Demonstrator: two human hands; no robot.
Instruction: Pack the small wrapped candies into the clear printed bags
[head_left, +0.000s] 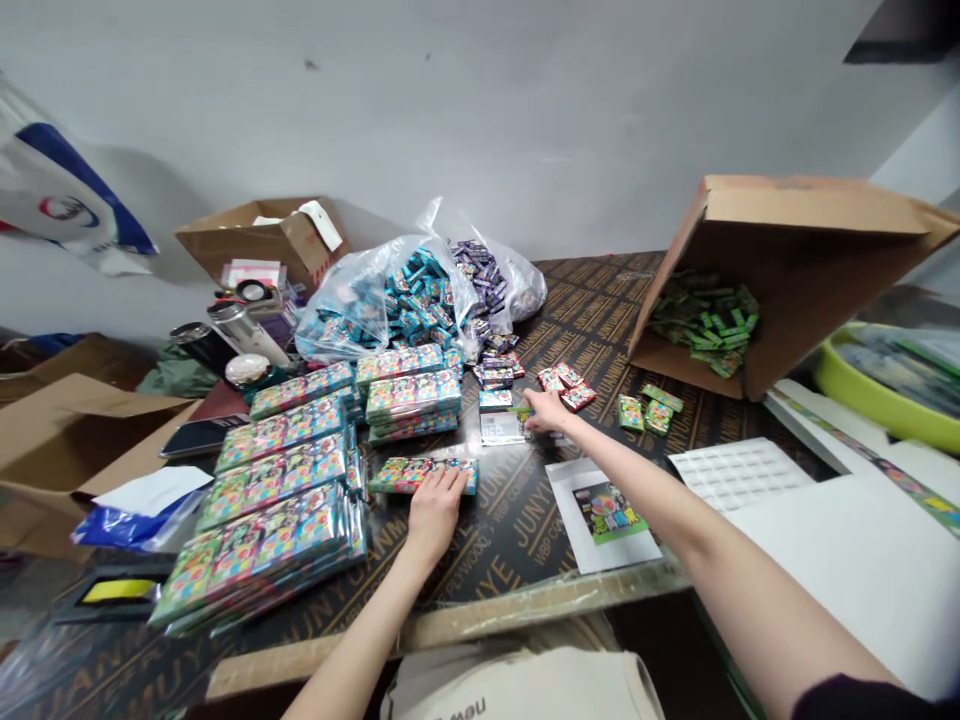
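My left hand [433, 508] lies flat with fingers spread on a colourful wrapped pack [420, 472] near the middle of the dark table [517, 520]. My right hand [546, 410] reaches further out, fingertips touching a small white-and-grey packet [501, 427]. Whether those fingers hold anything is hard to make out. Small red packets [566, 385] lie just beyond that hand and green ones [651, 408] to its right. Stacks of the same colourful packs [281, 490] fill the left side of the table.
A clear plastic bag [409, 295] of blue and purple packets sits at the back. A tipped cardboard box [780, 270] holds green packets at the right. White sheets [847, 560] lie near right, a printed sheet [604, 512] under my right forearm. Boxes and cans stand at the left.
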